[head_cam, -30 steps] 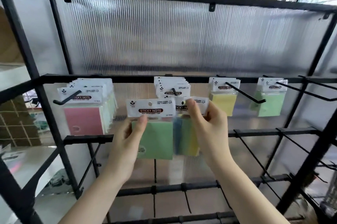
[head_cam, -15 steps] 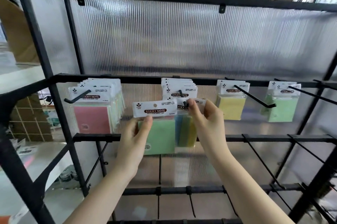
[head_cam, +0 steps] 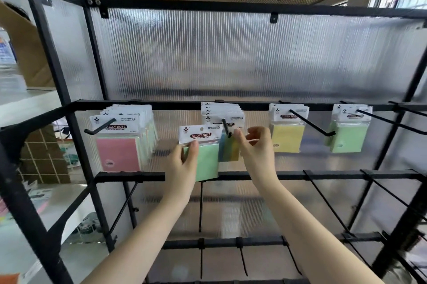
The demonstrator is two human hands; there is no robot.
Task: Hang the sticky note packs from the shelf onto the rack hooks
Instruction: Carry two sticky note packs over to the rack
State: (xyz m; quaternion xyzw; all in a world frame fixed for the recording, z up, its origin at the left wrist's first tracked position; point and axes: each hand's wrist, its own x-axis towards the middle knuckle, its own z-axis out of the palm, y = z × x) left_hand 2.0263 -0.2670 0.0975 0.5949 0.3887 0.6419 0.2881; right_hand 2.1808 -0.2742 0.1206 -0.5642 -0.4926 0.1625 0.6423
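Observation:
My left hand [head_cam: 182,168] grips a green sticky note pack [head_cam: 204,156] by its left edge, just left of the middle hook [head_cam: 226,127]. Its white header with the hanging hole stands level with the hook's tip. Several packs [head_cam: 230,150] hang on that hook, showing blue and yellow pads. My right hand [head_cam: 256,148] hovers right of them with fingers loosely curled and nothing in it, thumb tip close to the hook's end. A pink-fronted stack [head_cam: 117,154] fills the left hook [head_cam: 99,127]. A yellow pack [head_cam: 286,138] and a green pack [head_cam: 349,138] hang further right.
The black rack frame [head_cam: 138,105] has a ribbed translucent back panel [head_cam: 231,57]. Long bare hooks [head_cam: 406,122] jut out at the far right and from the lower bars [head_cam: 323,200]. A white shelf [head_cam: 25,103] lies to the left, outside the frame.
My right hand has let go of the pack it was holding at the middle hook; that pack now hangs there. My left hand still holds the green pack beside the hook.

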